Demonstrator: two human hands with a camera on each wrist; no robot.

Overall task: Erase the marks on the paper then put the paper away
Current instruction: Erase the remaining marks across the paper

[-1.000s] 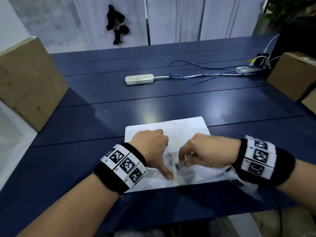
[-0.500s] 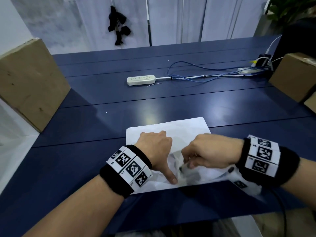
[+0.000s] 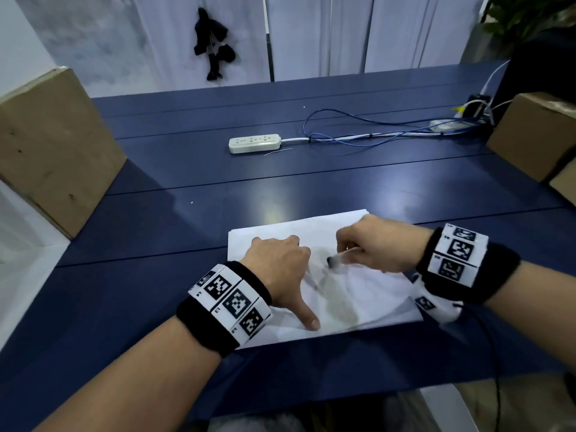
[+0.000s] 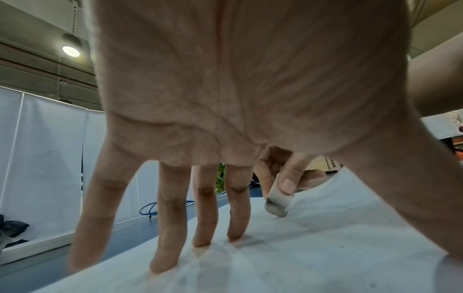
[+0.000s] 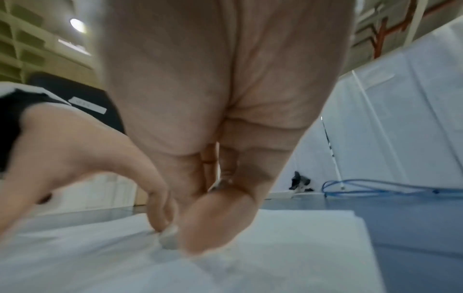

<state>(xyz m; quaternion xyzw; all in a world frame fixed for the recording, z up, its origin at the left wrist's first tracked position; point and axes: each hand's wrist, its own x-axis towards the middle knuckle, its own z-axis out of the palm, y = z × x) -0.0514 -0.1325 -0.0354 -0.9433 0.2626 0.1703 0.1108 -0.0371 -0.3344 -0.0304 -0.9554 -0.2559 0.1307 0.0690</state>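
A white sheet of paper lies near the front edge of the blue table. My left hand presses down on its left part with straight spread fingers and the thumb stretched toward me. My right hand pinches a small white eraser with a grey smudged tip; the tip meets the paper in the middle. Faint grey smudges show on the sheet near the eraser.
A white power strip with blue and white cables lies across the far half of the table. Cardboard boxes stand at the left edge and the right edge. White partition panels close off the back.
My right hand has carried the eraser up the sheet, away from me, from beside the left thumb to the paper's middle. The left hand keeps pressing in the same spot.
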